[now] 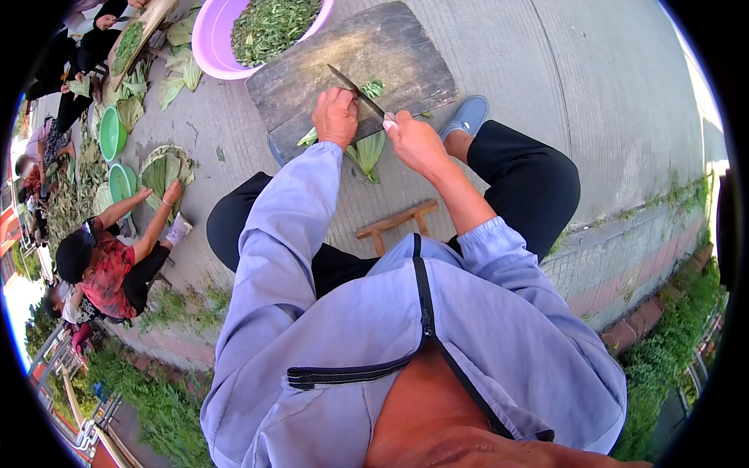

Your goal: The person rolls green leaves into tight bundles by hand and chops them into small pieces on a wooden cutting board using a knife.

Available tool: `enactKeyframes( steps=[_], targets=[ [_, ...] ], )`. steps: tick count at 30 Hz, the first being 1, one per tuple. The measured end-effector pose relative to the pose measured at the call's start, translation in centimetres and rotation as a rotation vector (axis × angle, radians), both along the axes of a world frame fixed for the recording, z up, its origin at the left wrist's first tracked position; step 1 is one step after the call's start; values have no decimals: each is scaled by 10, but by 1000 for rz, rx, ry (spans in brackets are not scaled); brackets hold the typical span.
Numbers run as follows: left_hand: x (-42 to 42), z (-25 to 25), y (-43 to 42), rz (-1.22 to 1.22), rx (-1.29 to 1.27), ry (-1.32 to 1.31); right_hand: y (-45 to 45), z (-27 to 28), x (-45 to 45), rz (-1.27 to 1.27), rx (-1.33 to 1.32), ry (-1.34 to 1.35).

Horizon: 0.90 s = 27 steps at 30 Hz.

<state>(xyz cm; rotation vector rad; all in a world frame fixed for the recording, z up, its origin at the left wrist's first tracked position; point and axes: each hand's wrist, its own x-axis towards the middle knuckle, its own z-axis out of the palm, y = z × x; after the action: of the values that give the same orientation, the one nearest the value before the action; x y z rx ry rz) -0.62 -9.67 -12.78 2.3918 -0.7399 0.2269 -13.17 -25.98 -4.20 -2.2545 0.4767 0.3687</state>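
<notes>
My right hand [416,142] grips the handle of a knife [357,90], whose dark blade points up and left across the board. Close to the blade, my left hand [335,117] is closed, with fingers curled down on a bunch of green leaves [368,156]. Much of the bunch is hidden under that hand; its leafy ends hang over the near edge of the worn wooden board [335,58]. A small pile of cut greens [373,89] lies on the board just past the blade.
A pink basin [212,47] of chopped greens stands behind the board. A small wooden stool [396,222] is between my legs. To the left, a person in red [113,273] handles a large leaf [162,173] by green bowls [113,132]. Other people sit farther back among scattered leaves.
</notes>
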Motion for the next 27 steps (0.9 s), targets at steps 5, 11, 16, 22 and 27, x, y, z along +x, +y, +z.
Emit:
enactKeyframes(
  steps=[5, 11, 16, 22, 27],
  targets=[
    [-1, 2, 0, 5, 1, 10, 2, 1, 6, 4, -6, 6],
    [-2, 5, -1, 5, -7, 9, 4, -3, 11, 8, -14, 4],
    [-1, 4, 0, 2, -4, 12, 7, -9, 14, 4, -10, -18],
    [-2, 5, 1, -5, 4, 22, 12, -16, 19, -16, 12, -58],
    [-2, 5, 1, -7, 6, 21, 7, -21, 18, -30, 69, -74]
  ],
)
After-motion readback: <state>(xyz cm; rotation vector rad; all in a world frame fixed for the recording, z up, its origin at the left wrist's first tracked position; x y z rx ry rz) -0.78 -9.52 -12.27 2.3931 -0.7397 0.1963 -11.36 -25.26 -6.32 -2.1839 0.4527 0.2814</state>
